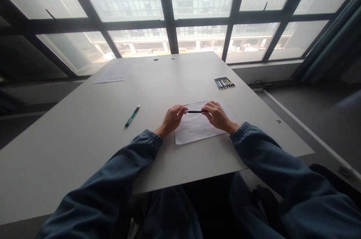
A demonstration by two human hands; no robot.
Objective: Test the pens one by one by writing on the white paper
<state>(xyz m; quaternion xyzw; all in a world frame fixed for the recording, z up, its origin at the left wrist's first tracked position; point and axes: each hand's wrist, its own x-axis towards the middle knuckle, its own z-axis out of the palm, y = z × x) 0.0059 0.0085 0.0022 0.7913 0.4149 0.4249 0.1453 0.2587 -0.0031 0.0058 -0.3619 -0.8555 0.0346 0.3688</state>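
Note:
A slim black pen (194, 111) is held level between my two hands, over a stack of white paper (194, 130). My left hand (172, 117) pinches its left end, where a pale tip shows. Around the right end, the fingers of my right hand (216, 114) are closed. Both wrists rest low near the paper, one at each side of it. To the left of my left hand, a green and black pen (132, 116) lies slantwise on the white table (158, 171).
A neat row of several pens (225, 82) lies near the table's right edge. Another sheet of paper (115, 70) is at the far left corner. Behind the table stand large windows with dark frames (169, 24). A blue curtain (324, 50) hangs at the right.

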